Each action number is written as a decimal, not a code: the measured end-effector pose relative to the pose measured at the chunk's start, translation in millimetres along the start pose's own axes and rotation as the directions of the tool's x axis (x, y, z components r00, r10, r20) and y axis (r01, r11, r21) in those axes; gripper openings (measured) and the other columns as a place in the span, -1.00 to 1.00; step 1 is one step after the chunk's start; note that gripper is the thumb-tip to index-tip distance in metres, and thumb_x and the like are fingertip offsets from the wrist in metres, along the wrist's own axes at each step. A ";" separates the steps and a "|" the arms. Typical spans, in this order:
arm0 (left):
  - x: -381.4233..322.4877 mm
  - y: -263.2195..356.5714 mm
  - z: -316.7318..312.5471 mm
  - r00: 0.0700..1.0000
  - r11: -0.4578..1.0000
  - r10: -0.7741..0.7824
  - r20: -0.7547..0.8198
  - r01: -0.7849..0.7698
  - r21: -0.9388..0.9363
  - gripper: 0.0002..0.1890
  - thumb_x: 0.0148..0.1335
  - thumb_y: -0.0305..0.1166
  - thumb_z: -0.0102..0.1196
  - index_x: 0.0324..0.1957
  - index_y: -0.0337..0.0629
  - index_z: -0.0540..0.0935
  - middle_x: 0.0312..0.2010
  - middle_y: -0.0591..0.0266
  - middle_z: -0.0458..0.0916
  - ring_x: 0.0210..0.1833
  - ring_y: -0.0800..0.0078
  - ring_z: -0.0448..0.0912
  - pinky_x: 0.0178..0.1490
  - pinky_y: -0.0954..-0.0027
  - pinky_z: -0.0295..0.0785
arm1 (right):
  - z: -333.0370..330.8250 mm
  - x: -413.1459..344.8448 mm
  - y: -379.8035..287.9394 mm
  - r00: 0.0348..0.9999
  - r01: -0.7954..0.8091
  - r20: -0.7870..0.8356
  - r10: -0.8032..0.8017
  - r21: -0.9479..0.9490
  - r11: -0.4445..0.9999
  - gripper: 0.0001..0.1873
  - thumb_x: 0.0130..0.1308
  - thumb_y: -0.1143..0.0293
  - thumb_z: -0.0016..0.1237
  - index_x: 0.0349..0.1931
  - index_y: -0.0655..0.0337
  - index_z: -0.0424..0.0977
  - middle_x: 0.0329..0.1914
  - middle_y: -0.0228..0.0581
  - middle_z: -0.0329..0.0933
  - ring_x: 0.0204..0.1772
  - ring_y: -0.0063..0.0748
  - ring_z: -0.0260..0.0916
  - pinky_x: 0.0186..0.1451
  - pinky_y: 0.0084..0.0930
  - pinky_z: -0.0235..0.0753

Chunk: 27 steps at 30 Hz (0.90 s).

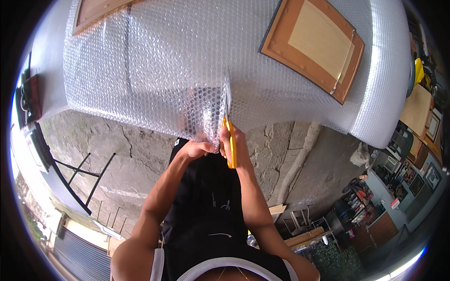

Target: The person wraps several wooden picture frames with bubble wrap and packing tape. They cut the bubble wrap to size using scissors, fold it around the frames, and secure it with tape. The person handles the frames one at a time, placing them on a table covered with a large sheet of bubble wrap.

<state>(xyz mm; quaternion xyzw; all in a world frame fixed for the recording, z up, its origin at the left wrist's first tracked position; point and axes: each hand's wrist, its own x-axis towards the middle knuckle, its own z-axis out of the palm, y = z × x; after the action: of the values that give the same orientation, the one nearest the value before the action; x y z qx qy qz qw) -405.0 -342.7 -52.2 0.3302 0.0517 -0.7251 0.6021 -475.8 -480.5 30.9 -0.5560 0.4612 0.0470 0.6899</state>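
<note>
A wide sheet of bubble wrap (168, 59) covers the table before me and hangs over its near edge. My left hand (198, 149) pinches the sheet's near edge. Just beside it, my right hand (233, 142) grips the yellow handles of a pair of scissors (231, 147). The scissor blades point away from me and lie at the bubble wrap, right of my left hand. At the right, a framed picture (316, 45) lies back side up on the sheet, with a hanging wire across its back. Part of another frame (100, 12) rests on the sheet at the top left.
The thick roll of bubble wrap (383, 77) stretches along the table's right side. Below is a cracked concrete floor (123, 158). A black metal rack (84, 172) stands at the left. Wooden boards (415, 109), a bundle of long pieces (306, 237) and more frames are at the right.
</note>
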 end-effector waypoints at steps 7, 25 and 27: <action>-3.2 1.8 6.2 0.998 0.997 0.057 -0.014 -0.057 -0.049 -0.65 -0.22 -0.44 0.15 -0.26 -0.23 0.54 -0.39 0.31 0.51 -0.32 0.52 0.45 -0.27 0.53 0.32 | 3.9 14.9 -18.3 1.000 -0.009 0.002 0.009 0.049 0.999 -0.39 0.17 -0.28 -0.24 -0.53 0.21 0.26 -0.75 -0.47 0.17 -0.76 -0.71 0.15 -0.73 -0.71 0.18; -3.9 13.3 11.9 0.987 0.999 0.017 0.161 -0.025 0.048 -0.15 -0.22 -0.41 0.13 0.23 -0.37 0.15 0.21 -0.02 0.25 0.35 0.21 0.11 0.25 0.37 0.09 | -2.4 64.0 -99.0 0.995 -0.095 0.020 0.095 -0.027 0.995 -0.29 0.15 -0.36 -0.35 -0.59 0.26 0.24 -0.83 -0.40 0.18 -0.82 -0.58 0.24 -0.76 -0.62 0.28; -3.2 14.6 15.8 0.983 0.999 0.045 0.179 -0.047 0.010 -0.14 -0.24 -0.43 0.11 0.24 -0.37 0.14 0.22 -0.01 0.23 0.36 0.18 0.09 0.21 0.36 0.14 | -2.1 70.8 -108.5 0.995 -0.101 0.010 0.101 -0.014 0.995 -0.29 0.14 -0.37 -0.34 -0.61 0.24 0.23 -0.82 -0.41 0.17 -0.82 -0.59 0.22 -0.77 -0.63 0.27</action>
<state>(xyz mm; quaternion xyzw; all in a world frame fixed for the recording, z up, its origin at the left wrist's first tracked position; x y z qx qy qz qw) -398.1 -351.5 -33.4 0.2691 -0.0154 -0.7381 0.6185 -374.1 -554.8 60.8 -0.5365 0.4846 0.0878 0.6853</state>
